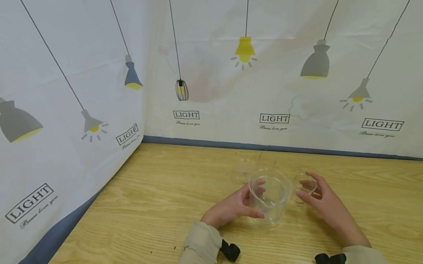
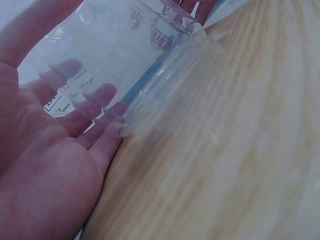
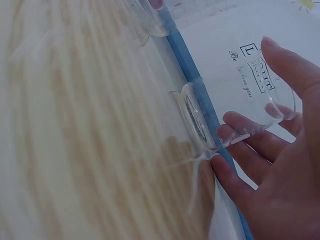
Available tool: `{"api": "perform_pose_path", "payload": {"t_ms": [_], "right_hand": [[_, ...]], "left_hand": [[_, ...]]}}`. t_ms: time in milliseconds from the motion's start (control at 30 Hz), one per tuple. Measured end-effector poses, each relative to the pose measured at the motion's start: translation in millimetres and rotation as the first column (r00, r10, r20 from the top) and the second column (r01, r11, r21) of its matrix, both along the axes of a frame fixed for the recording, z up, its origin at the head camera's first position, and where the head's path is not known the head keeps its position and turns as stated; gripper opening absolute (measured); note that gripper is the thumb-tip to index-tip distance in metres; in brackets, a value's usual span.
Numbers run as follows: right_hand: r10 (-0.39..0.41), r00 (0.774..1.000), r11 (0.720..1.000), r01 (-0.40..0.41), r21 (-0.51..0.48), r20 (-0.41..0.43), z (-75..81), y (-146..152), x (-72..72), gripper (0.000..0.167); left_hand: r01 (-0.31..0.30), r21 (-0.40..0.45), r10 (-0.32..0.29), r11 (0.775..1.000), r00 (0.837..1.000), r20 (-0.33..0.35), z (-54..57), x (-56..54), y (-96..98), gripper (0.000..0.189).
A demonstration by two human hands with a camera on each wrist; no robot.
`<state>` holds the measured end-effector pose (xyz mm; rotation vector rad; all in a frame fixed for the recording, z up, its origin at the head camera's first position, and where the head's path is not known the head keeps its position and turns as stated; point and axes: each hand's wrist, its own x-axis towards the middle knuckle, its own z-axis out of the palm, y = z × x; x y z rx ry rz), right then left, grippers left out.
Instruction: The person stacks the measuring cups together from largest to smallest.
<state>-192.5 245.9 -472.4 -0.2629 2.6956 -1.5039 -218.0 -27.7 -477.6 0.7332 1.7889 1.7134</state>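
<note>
My left hand (image 1: 236, 203) grips a large clear beaker (image 1: 274, 211) from its left side, thumb in front and fingers behind. White markings show on the wall of this large beaker (image 2: 167, 30) in the left wrist view. To the right, my right hand (image 1: 323, 199) holds a smaller clear beaker (image 3: 202, 117) between thumb and fingers. Graduation marks run along its side. Both beakers stand upright, at or very close to the tabletop; exact contact of their bases is hard to tell. A small gap separates the two.
Behind the large beaker, to its left, stands another faint clear vessel (image 1: 245, 170). The wooden table (image 1: 145, 209) meets a white cloth backdrop (image 1: 216, 124) printed with lamps, at the back and left. Black wrist mounts (image 1: 230, 250) sit by both sleeves.
</note>
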Motion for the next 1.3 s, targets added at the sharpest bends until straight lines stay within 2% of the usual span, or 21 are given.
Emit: {"api": "perform_pose_path", "payload": {"t_ms": [233,600,933,1133,1300], "right_hand": [[0.017,1.0,0.999,-0.017,0.034,-0.007,1.3,-3.1,0.7,0.075],[0.105,0.994,0.992,-0.103,0.07,-0.024,1.0,-9.2,2.3,0.078],[0.164,0.986,0.985,-0.163,0.064,-0.014,5.1,-7.1,5.0,0.075],[0.199,0.98,0.98,-0.199,0.028,-0.019,5.8,-4.5,4.5,0.071],[0.205,0.978,0.979,-0.205,0.014,-0.026,6.1,-3.3,5.0,0.069]], "left_hand": [[-0.012,-0.012,0.012,1.0,1.0,-0.015,-1.7,-1.1,0.4,0.08],[-0.014,-0.012,0.014,1.0,1.0,-0.008,-2.4,-1.0,0.3,0.079],[-0.01,-0.005,0.01,1.0,1.0,-0.003,-1.5,-0.4,0.9,0.079],[-0.009,-0.011,0.009,1.0,1.0,-0.005,2.2,1.0,0.6,0.08],[-0.009,-0.018,0.009,1.0,1.0,-0.004,2.6,1.2,0.1,0.079]]}}
